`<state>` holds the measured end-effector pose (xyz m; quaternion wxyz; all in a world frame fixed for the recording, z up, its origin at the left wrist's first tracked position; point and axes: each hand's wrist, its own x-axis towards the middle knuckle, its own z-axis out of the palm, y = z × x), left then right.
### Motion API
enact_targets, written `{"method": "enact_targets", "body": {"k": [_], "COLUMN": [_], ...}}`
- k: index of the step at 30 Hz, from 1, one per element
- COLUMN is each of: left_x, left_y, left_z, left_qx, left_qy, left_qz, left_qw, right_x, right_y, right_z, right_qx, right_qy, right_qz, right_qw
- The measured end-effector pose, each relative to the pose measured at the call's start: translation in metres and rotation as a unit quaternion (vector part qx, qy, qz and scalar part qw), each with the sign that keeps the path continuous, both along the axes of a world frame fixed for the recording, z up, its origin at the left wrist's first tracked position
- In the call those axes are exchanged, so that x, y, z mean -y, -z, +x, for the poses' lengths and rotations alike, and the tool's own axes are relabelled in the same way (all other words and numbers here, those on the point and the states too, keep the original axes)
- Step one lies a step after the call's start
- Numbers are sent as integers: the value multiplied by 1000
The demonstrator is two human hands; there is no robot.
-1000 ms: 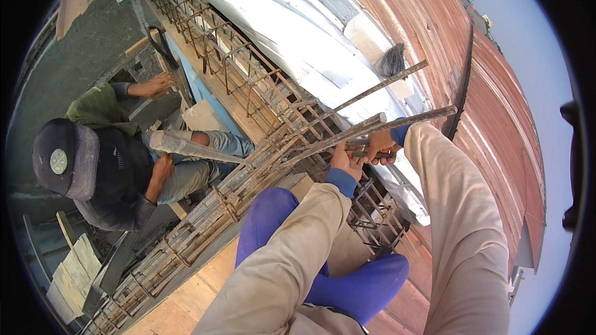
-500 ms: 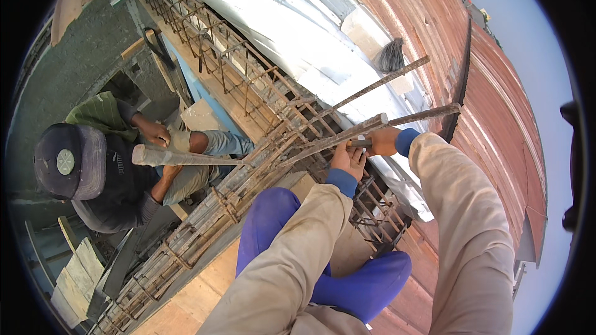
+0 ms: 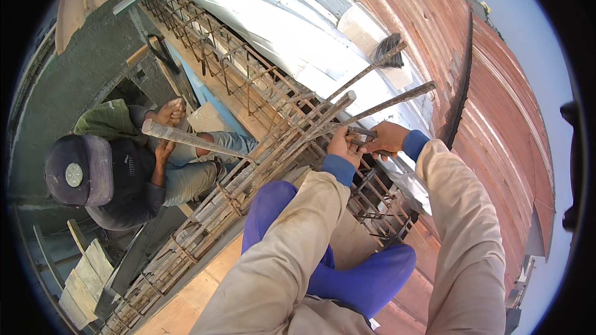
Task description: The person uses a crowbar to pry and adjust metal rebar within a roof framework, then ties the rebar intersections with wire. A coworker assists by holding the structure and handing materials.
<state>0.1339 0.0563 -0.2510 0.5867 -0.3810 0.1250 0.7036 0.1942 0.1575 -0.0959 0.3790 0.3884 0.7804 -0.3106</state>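
Near the crossing of the steel reinforcement cages, my two hands meet over the bars. My right hand (image 3: 388,139) is closed around a short dark metal tool (image 3: 363,132), whose exact kind is hidden by the fingers. At its other end, my left hand (image 3: 343,148) has its fingers bent together; what they pinch is not clear. Just above them, a rusty rebar (image 3: 397,103) slants up to the right, and a thicker bar end (image 3: 338,107) rises beside it. Below my hands runs the rebar cage (image 3: 379,205), partly hidden by my left sleeve.
Another person in a dark cap (image 3: 77,170) sits at the left, hands raised near a bar (image 3: 186,136) that sticks out toward them. A long rebar cage (image 3: 186,242) crosses the lower left. White sheeting (image 3: 261,31), a wire bundle (image 3: 388,49) and rusty roofing (image 3: 503,124) lie beyond.
My right hand has turned and come lower, nearer my left, whose fingers have bent in. The co-worker's far hand has risen. The whole view has shifted slightly.
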Motion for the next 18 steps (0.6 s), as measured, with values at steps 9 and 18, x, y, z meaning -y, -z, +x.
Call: {"method": "enact_targets", "body": {"k": [9, 18], "left_x": [94, 214], "left_y": [-2, 19], "left_z": [71, 113], "left_qx": [-278, -767], "left_qy": [195, 317], "left_qz": [-44, -38], "left_qw": [939, 556], "right_x": [131, 267], "right_y": [76, 179], "right_z": [153, 235], "right_qx": [-282, -373], "right_qy": [51, 490], "right_qz": [-46, -312], "right_qw": [957, 724]}}
